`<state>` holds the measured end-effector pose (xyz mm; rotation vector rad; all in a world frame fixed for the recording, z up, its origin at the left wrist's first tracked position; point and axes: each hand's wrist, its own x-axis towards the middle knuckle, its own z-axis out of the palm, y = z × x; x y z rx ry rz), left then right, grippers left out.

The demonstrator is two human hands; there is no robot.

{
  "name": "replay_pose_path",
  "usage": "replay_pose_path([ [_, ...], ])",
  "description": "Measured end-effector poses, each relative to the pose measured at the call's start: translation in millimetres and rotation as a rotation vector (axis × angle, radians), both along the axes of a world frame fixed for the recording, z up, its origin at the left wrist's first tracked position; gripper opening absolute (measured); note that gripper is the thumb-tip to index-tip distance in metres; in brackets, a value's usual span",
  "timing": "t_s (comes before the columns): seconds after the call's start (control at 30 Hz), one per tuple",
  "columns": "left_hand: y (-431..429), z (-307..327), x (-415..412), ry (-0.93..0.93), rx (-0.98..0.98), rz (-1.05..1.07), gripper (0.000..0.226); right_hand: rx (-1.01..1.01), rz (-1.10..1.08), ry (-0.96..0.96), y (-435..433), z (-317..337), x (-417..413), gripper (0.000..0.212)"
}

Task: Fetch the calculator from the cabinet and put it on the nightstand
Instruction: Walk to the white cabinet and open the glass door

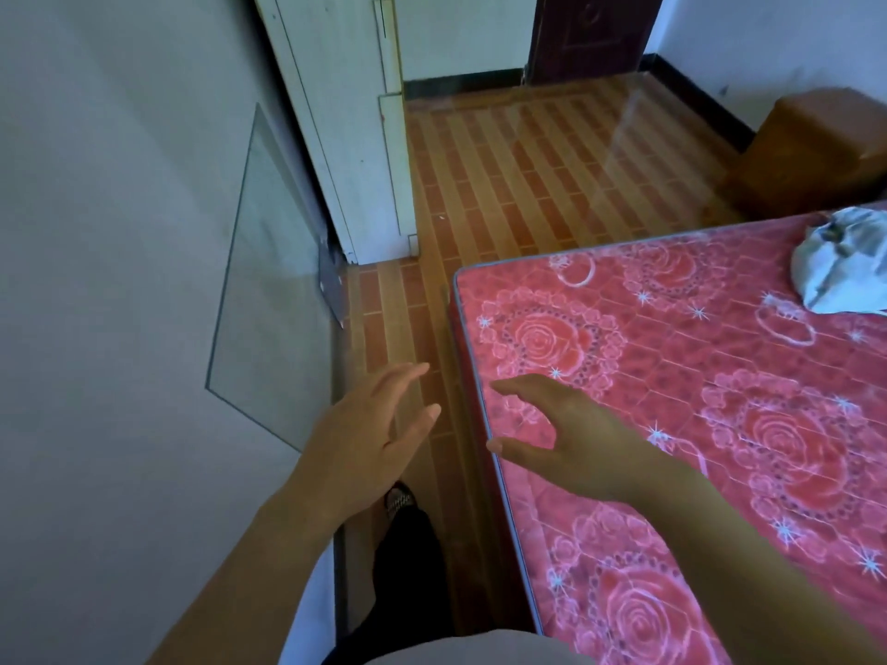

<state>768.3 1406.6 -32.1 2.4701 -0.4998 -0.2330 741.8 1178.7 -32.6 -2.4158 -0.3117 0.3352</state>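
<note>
Red rose-patterned mattress (696,400) fills the right side, and a striped tile floor (528,160) runs ahead to what looks like a tall white cabinet (345,151). No calculator shows anywhere, presumably shut inside, so this is the approach. Left hand (369,443) and right hand (571,439) reach forward, fingers spread, holding nothing. The next move calls for walking up and opening that door.

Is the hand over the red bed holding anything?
Empty and open. The right hand hovers over the bed, spread wide with nothing in it.
</note>
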Motion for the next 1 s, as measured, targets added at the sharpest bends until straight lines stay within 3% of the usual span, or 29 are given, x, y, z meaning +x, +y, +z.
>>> replay_pose_path([
  [0.47, 49, 20, 307, -0.037, 0.068, 0.008, 0.061, -0.016, 0.027, -0.023, 71, 27, 312, 0.065],
  [0.7, 61, 18, 426, 0.020, 0.029, -0.014, 0.065, -0.007, -0.035, 0.038, 70, 24, 428, 0.071],
  [1.0, 28, 17, 609, 0.011, 0.044, -0.028, 0.063, 0.027, -0.070, 0.052, 42, 24, 611, 0.062],
])
